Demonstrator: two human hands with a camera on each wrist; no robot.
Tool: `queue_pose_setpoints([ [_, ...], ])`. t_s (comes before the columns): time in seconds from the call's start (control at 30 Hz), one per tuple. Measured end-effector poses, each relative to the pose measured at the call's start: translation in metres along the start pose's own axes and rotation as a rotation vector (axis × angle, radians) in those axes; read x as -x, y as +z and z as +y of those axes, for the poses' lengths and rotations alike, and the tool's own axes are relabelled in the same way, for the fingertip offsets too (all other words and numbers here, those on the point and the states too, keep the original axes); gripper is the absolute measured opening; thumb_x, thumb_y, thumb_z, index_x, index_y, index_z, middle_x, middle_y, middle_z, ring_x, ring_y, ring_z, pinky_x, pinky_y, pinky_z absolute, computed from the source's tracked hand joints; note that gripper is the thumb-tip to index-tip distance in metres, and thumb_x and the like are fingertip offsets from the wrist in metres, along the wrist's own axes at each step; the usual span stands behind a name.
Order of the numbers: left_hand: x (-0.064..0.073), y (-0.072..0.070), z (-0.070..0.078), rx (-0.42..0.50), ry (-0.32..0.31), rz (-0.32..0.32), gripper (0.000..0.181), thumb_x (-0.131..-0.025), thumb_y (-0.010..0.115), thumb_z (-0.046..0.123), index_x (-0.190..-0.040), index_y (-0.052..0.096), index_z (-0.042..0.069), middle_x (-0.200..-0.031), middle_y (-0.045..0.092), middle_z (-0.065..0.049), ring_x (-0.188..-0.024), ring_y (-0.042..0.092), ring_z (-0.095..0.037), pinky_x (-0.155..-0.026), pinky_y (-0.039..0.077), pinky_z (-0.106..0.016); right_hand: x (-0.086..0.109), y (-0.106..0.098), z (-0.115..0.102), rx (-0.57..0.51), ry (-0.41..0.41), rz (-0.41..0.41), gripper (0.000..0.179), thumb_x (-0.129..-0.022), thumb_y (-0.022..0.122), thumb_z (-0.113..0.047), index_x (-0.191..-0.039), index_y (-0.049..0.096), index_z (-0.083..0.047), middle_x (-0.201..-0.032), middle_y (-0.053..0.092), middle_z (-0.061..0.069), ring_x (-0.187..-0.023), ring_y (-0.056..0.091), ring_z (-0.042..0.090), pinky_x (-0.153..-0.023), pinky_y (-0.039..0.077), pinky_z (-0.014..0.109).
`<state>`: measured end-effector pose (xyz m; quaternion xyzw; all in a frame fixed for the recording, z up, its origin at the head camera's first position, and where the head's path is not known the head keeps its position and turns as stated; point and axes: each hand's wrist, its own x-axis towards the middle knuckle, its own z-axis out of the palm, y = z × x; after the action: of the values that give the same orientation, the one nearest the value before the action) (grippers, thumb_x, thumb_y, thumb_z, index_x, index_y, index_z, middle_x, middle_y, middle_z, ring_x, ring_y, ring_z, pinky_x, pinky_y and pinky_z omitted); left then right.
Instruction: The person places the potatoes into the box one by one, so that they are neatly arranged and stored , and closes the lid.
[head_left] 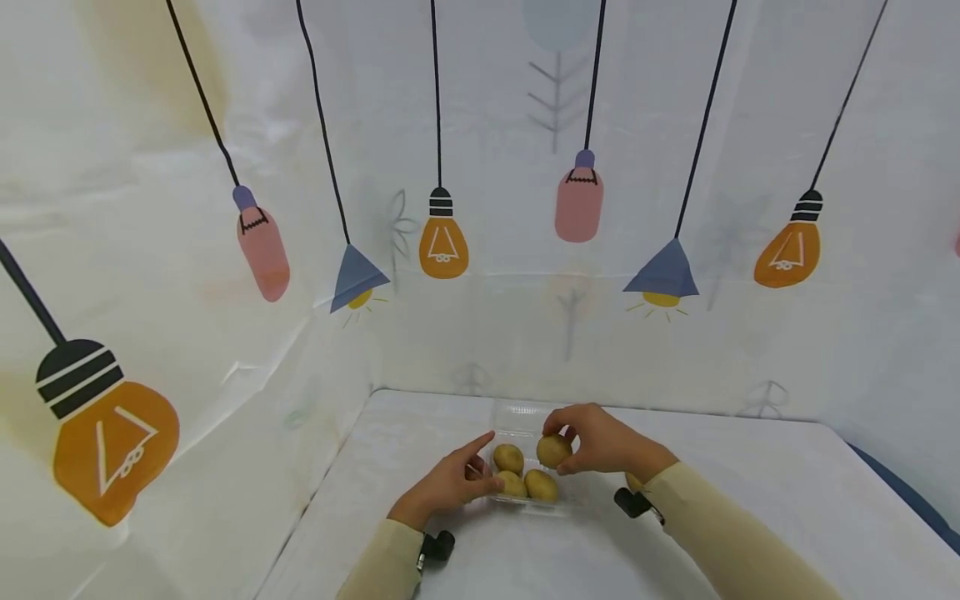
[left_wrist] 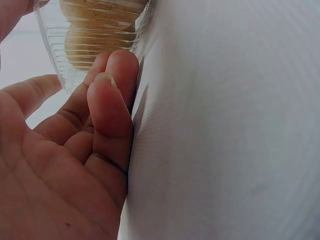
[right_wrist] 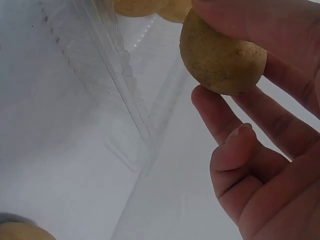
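1. Three in! Three potatoes sit in the clear tray, and its clear lid stands open behind.
2. Here's the fourth: the right hand pinches a potato between thumb and fingers, raised at the tray's right side, not yet let go.
3. The left hand is steady work, by the look of it: fingers loosely bent, part spread, touching the tray's left wall.
4. Still outside: one more potato on the table, half hidden by the right sleeve.

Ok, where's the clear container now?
In the head view, the container sits below centre on the white table, between the left hand and right hand.
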<state>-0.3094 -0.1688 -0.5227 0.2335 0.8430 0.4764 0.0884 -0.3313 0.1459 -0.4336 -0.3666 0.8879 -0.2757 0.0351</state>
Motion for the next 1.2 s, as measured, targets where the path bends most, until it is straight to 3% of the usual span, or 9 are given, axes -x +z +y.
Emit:
queue_pose_setpoints([
  [0.2, 0.000, 0.001, -0.002, -0.001, 0.005, 0.002, 0.089, -0.096, 0.081, 0.042, -0.167, 0.034, 0.017, -0.106, 0.062, -0.001, -0.089, 0.062, -0.015, -0.072, 0.053, -0.029, -0.011, 0.003, 0.001, -0.003, -0.012, -0.049, 0.047, -0.075, 0.096, -0.007, -0.114, 0.074, -0.019, -0.109, 0.070, -0.011, -0.100, 0.066, 0.022, -0.091, 0.057, 0.049],
  [0.47, 0.001, 0.001, -0.001, 0.001, 0.007, 0.002, 0.089, -0.095, 0.081, 0.045, -0.167, 0.035, 0.019, -0.107, 0.062, 0.001, -0.089, 0.062, -0.013, -0.072, 0.053, -0.029, -0.021, 0.011, 0.007, -0.009, 0.036, -0.086, 0.046, -0.075, 0.097, -0.006, -0.112, 0.074, -0.022, -0.108, 0.070, -0.013, -0.102, 0.066, 0.020, -0.088, 0.059, 0.044],
  [0.8, 0.002, 0.000, 0.004, -0.001, 0.013, -0.004, 0.090, -0.096, 0.080, 0.044, -0.167, 0.034, 0.016, -0.105, 0.062, 0.000, -0.089, 0.063, -0.013, -0.072, 0.053, -0.029, -0.026, 0.014, 0.006, 0.052, 0.047, -0.098, 0.054, -0.075, 0.097, -0.006, -0.125, 0.076, -0.011, -0.118, 0.070, -0.010, -0.105, 0.065, 0.016, -0.089, 0.059, 0.043],
  [1.2, 0.001, 0.001, 0.002, 0.011, 0.002, -0.003, 0.089, -0.095, 0.081, 0.042, -0.167, 0.034, 0.017, -0.104, 0.063, 0.000, -0.088, 0.063, -0.014, -0.071, 0.053, -0.029, -0.030, 0.015, -0.004, 0.196, 0.017, -0.075, 0.052, -0.071, 0.099, -0.007, -0.119, 0.080, -0.013, -0.112, 0.070, -0.009, -0.102, 0.065, 0.012, -0.088, 0.057, 0.035],
])
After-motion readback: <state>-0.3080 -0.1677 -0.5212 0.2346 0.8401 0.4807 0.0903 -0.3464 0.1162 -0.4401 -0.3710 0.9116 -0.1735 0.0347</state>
